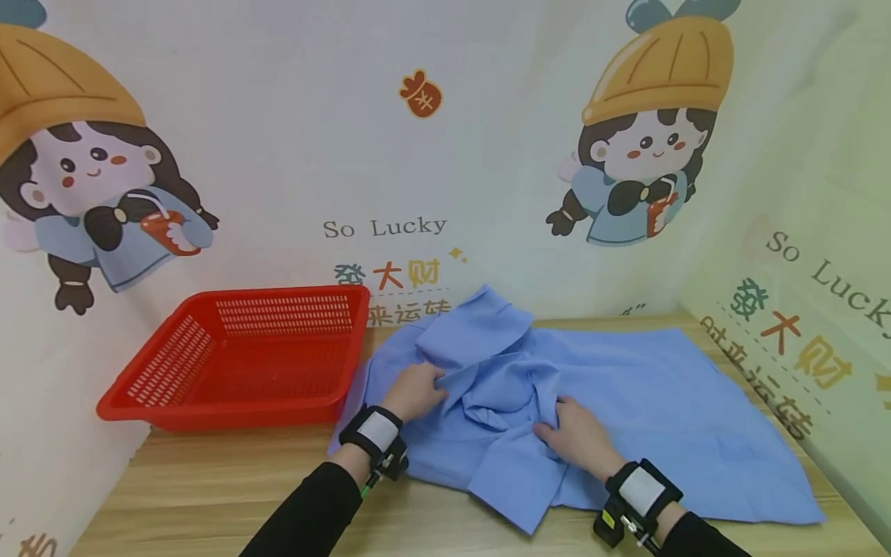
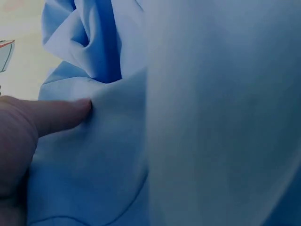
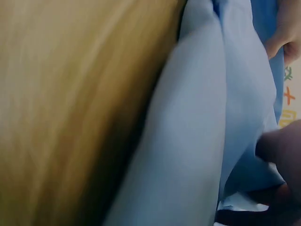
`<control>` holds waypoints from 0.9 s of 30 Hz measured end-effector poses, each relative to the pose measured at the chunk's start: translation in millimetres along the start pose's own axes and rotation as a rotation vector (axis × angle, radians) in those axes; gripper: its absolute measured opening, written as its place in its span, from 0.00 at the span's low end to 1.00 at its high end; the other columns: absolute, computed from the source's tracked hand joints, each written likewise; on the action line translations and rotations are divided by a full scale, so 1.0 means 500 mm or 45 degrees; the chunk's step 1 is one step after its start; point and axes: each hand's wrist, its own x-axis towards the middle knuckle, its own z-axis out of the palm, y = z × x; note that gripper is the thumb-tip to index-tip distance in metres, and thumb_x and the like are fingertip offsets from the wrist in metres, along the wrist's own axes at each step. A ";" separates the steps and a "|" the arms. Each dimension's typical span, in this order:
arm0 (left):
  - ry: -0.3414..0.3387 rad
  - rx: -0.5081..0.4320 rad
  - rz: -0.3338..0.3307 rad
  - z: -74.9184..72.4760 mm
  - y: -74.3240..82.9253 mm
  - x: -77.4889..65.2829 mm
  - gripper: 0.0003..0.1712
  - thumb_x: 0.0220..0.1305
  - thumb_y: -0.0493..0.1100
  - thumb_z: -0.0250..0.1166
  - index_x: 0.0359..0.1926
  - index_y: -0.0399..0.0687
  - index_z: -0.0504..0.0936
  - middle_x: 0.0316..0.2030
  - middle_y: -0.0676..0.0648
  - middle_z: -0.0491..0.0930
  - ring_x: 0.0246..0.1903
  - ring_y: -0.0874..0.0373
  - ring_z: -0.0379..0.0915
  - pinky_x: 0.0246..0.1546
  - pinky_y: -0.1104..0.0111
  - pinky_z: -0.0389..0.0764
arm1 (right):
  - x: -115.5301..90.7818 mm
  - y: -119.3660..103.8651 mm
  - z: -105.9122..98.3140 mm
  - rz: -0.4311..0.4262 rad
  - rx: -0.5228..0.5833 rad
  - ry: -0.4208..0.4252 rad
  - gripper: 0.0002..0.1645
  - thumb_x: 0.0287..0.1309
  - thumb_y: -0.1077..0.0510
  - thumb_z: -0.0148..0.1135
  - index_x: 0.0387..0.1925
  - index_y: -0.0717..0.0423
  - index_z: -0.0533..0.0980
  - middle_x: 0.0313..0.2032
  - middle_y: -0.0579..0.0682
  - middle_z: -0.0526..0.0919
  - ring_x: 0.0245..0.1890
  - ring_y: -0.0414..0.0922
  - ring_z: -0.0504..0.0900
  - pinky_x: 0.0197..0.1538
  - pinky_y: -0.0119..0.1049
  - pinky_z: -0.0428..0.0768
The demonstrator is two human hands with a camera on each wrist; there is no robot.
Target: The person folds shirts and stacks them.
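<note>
A light blue shirt [image 1: 647,402] lies spread on the table, bunched and folded at its left part. My left hand [image 1: 415,391] pinches a raised fold there, and its thumb [image 2: 63,115] presses on the cloth in the left wrist view. My right hand [image 1: 579,437] grips the bunched fabric a little to the right, thumb towards the left hand. Between the two hands the cloth forms a crumpled hollow. A flap of the shirt hangs over the front near the right hand. Fabric hides several fingertips of both hands.
To the left stands a red plastic basket [image 1: 254,422] with slotted sides, its right end close against the shirt. The wooden table [image 1: 230,487] meets a printed cloth backdrop [image 1: 278,155] behind and at the right.
</note>
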 end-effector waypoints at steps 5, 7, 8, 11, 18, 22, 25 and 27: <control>0.064 -0.035 0.020 -0.010 -0.016 -0.003 0.21 0.62 0.35 0.65 0.16 0.47 0.68 0.16 0.55 0.59 0.18 0.62 0.59 0.22 0.73 0.60 | -0.002 0.011 -0.027 0.072 0.261 0.060 0.10 0.62 0.60 0.61 0.34 0.65 0.77 0.25 0.54 0.79 0.26 0.44 0.76 0.30 0.37 0.73; 0.097 -0.041 0.031 -0.021 -0.023 -0.006 0.17 0.62 0.35 0.66 0.17 0.45 0.72 0.16 0.55 0.61 0.20 0.62 0.60 0.23 0.72 0.60 | -0.002 0.022 -0.056 0.059 0.280 0.100 0.12 0.62 0.60 0.61 0.41 0.68 0.78 0.32 0.59 0.83 0.32 0.48 0.80 0.36 0.41 0.77; 0.112 -0.043 0.034 -0.026 -0.026 -0.009 0.16 0.62 0.35 0.66 0.18 0.44 0.74 0.17 0.54 0.61 0.21 0.61 0.61 0.24 0.72 0.60 | -0.002 0.028 -0.073 0.049 0.275 0.113 0.13 0.62 0.61 0.61 0.43 0.68 0.78 0.36 0.61 0.84 0.35 0.50 0.80 0.39 0.43 0.77; 0.128 -0.059 0.047 -0.040 -0.036 -0.015 0.15 0.62 0.34 0.66 0.19 0.42 0.75 0.17 0.54 0.60 0.21 0.61 0.61 0.25 0.72 0.60 | 0.000 0.050 -0.121 -0.016 0.236 0.131 0.16 0.62 0.61 0.62 0.48 0.68 0.79 0.44 0.65 0.84 0.42 0.55 0.82 0.46 0.49 0.78; 0.103 -0.072 0.048 -0.060 -0.044 -0.035 0.13 0.62 0.36 0.66 0.21 0.44 0.78 0.17 0.55 0.63 0.22 0.62 0.61 0.27 0.72 0.61 | -0.001 0.122 -0.221 -0.085 0.053 0.105 0.14 0.57 0.69 0.61 0.46 0.69 0.80 0.47 0.69 0.83 0.50 0.66 0.80 0.49 0.59 0.78; 0.183 -0.015 0.083 -0.068 -0.039 -0.046 0.05 0.62 0.37 0.68 0.28 0.45 0.86 0.23 0.54 0.78 0.27 0.62 0.70 0.32 0.70 0.70 | -0.001 0.146 -0.280 -0.096 -0.127 0.071 0.15 0.54 0.69 0.65 0.46 0.69 0.80 0.44 0.70 0.84 0.42 0.62 0.82 0.41 0.52 0.80; 0.249 0.012 0.108 -0.073 -0.032 -0.051 0.04 0.62 0.38 0.68 0.35 0.48 0.90 0.29 0.52 0.86 0.32 0.61 0.75 0.37 0.67 0.75 | 0.003 0.149 -0.315 -0.104 -0.325 0.106 0.17 0.52 0.69 0.68 0.46 0.71 0.80 0.42 0.71 0.84 0.39 0.62 0.83 0.41 0.56 0.81; 0.274 0.025 0.123 -0.076 -0.027 -0.052 0.05 0.62 0.38 0.68 0.37 0.47 0.90 0.31 0.51 0.87 0.33 0.60 0.77 0.37 0.65 0.76 | 0.007 0.149 -0.335 -0.119 -0.428 0.143 0.18 0.50 0.71 0.67 0.46 0.72 0.80 0.42 0.72 0.83 0.40 0.66 0.83 0.43 0.61 0.80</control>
